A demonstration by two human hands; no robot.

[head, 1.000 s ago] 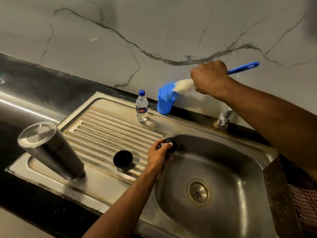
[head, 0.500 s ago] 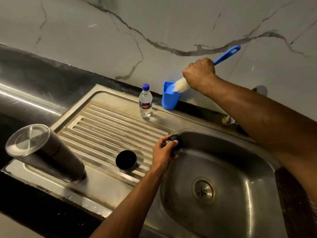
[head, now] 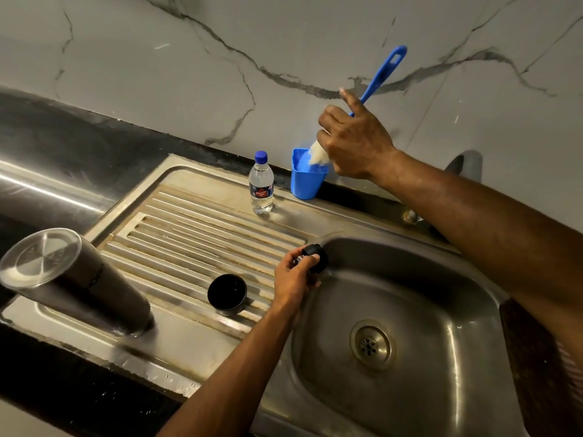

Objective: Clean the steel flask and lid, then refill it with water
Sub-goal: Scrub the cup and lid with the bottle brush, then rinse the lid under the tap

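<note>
The steel flask (head: 75,282) stands upside down at the left end of the drainboard. A black cup-shaped lid (head: 227,293) sits open side up on the ribs. My left hand (head: 295,277) grips a small black stopper (head: 315,257) at the left rim of the sink basin. My right hand (head: 355,143) holds a bottle brush (head: 381,72) by its blue handle, index finger raised; the white bristles dip into a blue cup (head: 304,181) by the wall.
A small water bottle (head: 261,184) with a blue cap stands left of the blue cup. The sink basin (head: 426,294) with its drain (head: 372,345) lies to the right. The tap base (head: 413,217) shows behind my right forearm. Black countertop (head: 63,159) runs left.
My right hand has tilted the brush handle more upright and lowered the bristles into the blue cup. The left hand keeps its grip on the stopper at the basin rim.
</note>
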